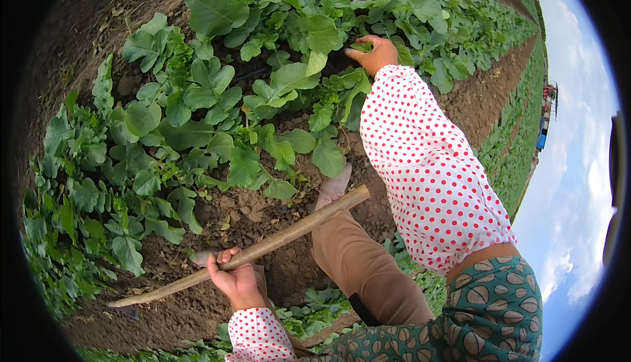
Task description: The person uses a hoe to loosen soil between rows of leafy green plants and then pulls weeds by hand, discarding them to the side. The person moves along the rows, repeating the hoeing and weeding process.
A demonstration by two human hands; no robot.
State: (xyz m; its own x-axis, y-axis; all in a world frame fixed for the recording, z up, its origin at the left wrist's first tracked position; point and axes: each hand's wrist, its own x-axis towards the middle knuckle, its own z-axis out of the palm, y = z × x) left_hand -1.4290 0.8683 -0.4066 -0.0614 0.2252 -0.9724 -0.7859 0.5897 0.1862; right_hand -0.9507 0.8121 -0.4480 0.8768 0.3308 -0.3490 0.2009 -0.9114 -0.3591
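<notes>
My left hand (236, 278), palm up at lower centre, is closed around the wooden handle of a hoe (296, 229). The handle slants from lower left to centre; a dark metal blade (129, 311) shows partly at its lower-left end, against the soil. My right hand (373, 55) reaches into the leafy green crop plants (315, 31) at the upper centre. Green leaf (364, 46) lies between its thumb and curled fingers; the fingertips are partly hidden by foliage. Both arms wear white sleeves with red dots.
Broad-leaved plants (172, 130) spread along the row at left and top. My shoe (335, 184) rests on cloddy soil (246, 209) beside them. More plants (320, 307) grow by my legs. Farther right are a soil furrow (485, 95), green rows and a distant vehicle or machine (544, 110).
</notes>
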